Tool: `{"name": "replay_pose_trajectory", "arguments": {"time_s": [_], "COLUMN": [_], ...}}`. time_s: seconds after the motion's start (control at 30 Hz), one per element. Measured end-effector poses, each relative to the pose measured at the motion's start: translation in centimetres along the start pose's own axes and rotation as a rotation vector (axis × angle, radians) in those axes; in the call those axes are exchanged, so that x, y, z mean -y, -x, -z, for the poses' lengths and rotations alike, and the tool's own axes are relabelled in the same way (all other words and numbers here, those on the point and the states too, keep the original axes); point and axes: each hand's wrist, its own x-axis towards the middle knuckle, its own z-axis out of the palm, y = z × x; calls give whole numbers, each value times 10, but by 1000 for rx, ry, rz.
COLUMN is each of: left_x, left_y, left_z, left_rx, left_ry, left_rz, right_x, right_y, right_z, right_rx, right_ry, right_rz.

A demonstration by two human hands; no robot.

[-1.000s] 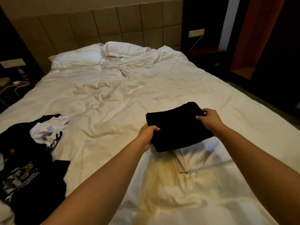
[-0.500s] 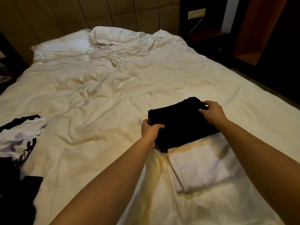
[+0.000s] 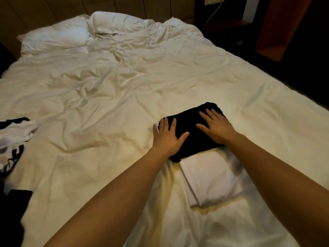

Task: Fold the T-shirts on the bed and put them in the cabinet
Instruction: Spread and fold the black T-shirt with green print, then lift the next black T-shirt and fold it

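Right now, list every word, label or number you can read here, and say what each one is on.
None can be read.
White T-shirt at the left edge: dark print, partly cut off and crumpled, unreadable.
Black T-shirt under both hands, folded white T-shirt, bed, wall socket: no text visible.

Both bare arms reached forward, nearly straight. The left hand (image 3: 167, 138) lay palm down, fingers straight and slightly spread, thumb angled out to the right. The right hand (image 3: 216, 128) lay flat just beside it, fingers fanned, thumb pointing toward the left hand.
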Motion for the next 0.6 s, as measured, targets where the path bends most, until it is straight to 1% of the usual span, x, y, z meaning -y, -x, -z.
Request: {"name": "replay_pose_trajectory", "arguments": {"time_s": [0.1,0.2,0.33,0.47,0.6], "left_x": [3,3,14,40,63], "left_y": [0,0,22,53,89], "left_z": [-10,2,26,56,91], "left_rx": [69,110,93,78,-1], "left_ry": [25,-39,-54,-20,-59], "left_rz": [32,10,-21,30,61], "right_x": [2,7,29,69,114], "right_y": [3,6,21,45,70], "right_z": [-8,0,17,32,54], "right_rx": [42,69,51,32,14], "right_ry": [20,64,92,119,101], "right_rz": [-9,-44,-47,11,73]}}
